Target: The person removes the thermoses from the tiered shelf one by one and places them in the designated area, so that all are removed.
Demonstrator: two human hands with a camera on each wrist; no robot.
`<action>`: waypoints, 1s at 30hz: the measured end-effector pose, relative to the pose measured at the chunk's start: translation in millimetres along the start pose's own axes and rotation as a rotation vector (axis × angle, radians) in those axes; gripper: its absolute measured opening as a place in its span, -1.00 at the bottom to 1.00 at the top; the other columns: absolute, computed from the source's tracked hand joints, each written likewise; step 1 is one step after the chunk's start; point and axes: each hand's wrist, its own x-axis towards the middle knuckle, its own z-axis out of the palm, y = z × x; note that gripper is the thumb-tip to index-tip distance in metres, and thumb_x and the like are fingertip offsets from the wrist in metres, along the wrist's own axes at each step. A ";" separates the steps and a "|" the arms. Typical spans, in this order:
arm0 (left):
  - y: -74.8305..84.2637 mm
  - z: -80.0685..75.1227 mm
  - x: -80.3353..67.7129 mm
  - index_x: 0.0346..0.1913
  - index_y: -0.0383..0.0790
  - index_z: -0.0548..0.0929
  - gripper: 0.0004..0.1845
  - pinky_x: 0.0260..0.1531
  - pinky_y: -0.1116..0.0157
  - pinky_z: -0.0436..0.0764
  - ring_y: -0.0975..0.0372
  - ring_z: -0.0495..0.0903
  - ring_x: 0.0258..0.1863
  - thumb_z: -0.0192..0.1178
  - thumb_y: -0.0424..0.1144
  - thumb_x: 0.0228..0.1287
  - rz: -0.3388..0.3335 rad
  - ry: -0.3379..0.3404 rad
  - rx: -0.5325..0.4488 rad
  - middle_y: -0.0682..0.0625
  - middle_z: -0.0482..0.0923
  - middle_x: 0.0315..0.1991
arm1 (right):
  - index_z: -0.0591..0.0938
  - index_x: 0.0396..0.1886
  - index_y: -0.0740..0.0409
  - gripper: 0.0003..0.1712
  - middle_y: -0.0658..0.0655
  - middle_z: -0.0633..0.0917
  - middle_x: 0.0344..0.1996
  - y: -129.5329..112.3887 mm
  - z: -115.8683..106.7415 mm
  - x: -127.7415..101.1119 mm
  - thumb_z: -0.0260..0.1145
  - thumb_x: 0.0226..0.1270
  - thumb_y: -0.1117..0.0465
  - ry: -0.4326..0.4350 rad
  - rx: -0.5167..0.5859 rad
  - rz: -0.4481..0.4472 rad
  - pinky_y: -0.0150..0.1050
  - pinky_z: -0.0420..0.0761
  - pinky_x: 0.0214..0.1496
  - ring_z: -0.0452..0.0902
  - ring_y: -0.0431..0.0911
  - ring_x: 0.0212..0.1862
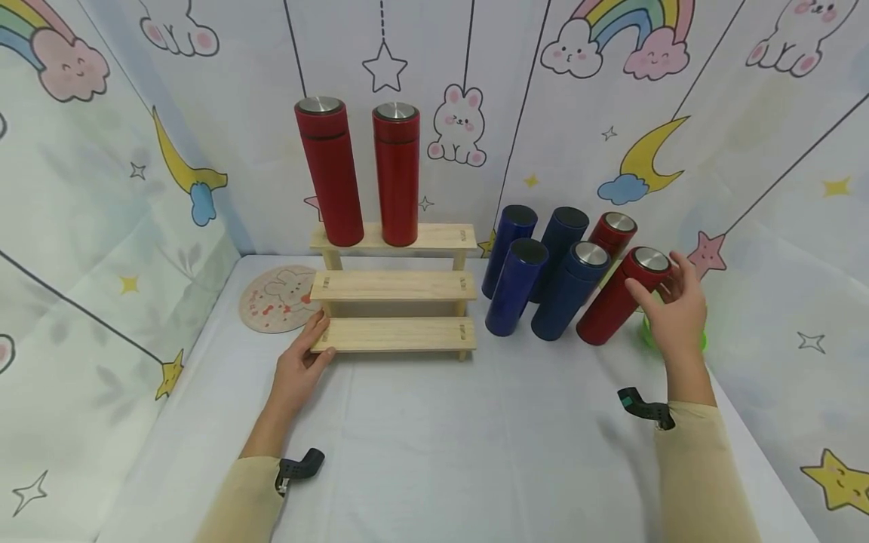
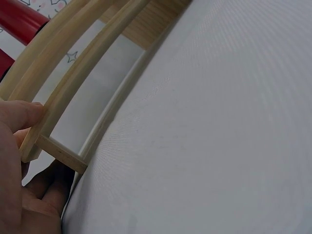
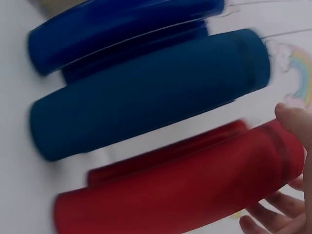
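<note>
At the left end of the lowest step of a three-tier wooden rack (image 1: pixel 394 286), my left hand (image 1: pixel 299 369) grips the wood, thumb in front and other fingers partly hidden behind. The left wrist view shows the thumb (image 2: pixel 24 113) against the rack's rail. My right hand (image 1: pixel 679 313) is spread around the upper part of a red thermos (image 1: pixel 614 302) with a steel lid. In the right wrist view, its thumb (image 3: pixel 292 119) and fingers lie on opposite sides of the bottle's top; firm contact is unclear. Two red thermoses, left (image 1: pixel 333 181) and right (image 1: pixel 399 181), stand upright on the top step.
Left of the held thermos stand several blue thermoses (image 1: pixel 566 294), with another red thermos (image 1: pixel 614 230) behind. A green object (image 1: pixel 647 332) is partly hidden by the right hand. A round bunny-print mat (image 1: pixel 274 302) lies left of the rack. Printed cloth hangs behind the table.
</note>
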 end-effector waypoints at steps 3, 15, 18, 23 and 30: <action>0.4 0.1 0.1 0.64 -0.20 0.42 -0.35 0.19 0.67 0.41 -0.03 0.22 0.64 0.32 -0.34 0.58 -0.002 0.001 -0.003 -0.11 0.13 0.73 | 0.27 0.73 -0.24 -0.07 0.09 0.49 0.55 -22.1 -9.2 6.0 0.51 0.50 0.04 0.014 -0.017 -0.036 -0.26 0.30 0.60 0.37 -0.09 0.57; 2.2 0.1 -0.3 0.64 -0.22 0.42 -0.35 0.19 0.68 0.41 -0.02 0.21 0.64 0.32 -0.35 0.58 -0.003 0.000 -0.010 -0.08 0.12 0.73 | 0.47 0.62 -0.03 -0.22 0.13 0.58 0.46 -98.9 -3.4 11.4 0.50 0.47 0.24 -0.024 0.117 -0.230 -0.25 0.44 0.52 0.49 -0.06 0.49; 2.7 0.2 -0.7 0.64 -0.23 0.42 -0.35 0.18 0.68 0.41 -0.02 0.22 0.64 0.32 -0.34 0.58 -0.003 0.000 -0.004 -0.07 0.12 0.73 | 0.47 0.62 -0.03 -0.23 0.14 0.59 0.46 -107.9 6.7 12.2 0.49 0.48 0.24 -0.068 0.133 -0.256 -0.24 0.45 0.51 0.49 -0.05 0.49; 2.9 0.5 -0.6 0.64 -0.24 0.41 -0.35 0.17 0.69 0.41 -0.03 0.23 0.63 0.31 -0.35 0.59 0.000 -0.001 0.004 -0.09 0.13 0.73 | 0.50 0.59 -0.01 -0.25 0.11 0.62 0.42 -122.3 25.3 11.0 0.52 0.47 0.25 -0.144 0.216 -0.321 -0.22 0.47 0.50 0.52 -0.03 0.46; 0.3 1.0 -0.4 0.63 -0.22 0.43 -0.36 0.19 0.68 0.40 -0.04 0.21 0.64 0.31 -0.35 0.59 0.003 0.000 -0.003 -0.10 0.13 0.72 | 0.48 0.61 0.04 -0.21 0.11 0.61 0.44 -145.0 54.6 8.6 0.53 0.44 0.27 -0.239 0.266 -0.372 -0.19 0.44 0.53 0.50 -0.02 0.48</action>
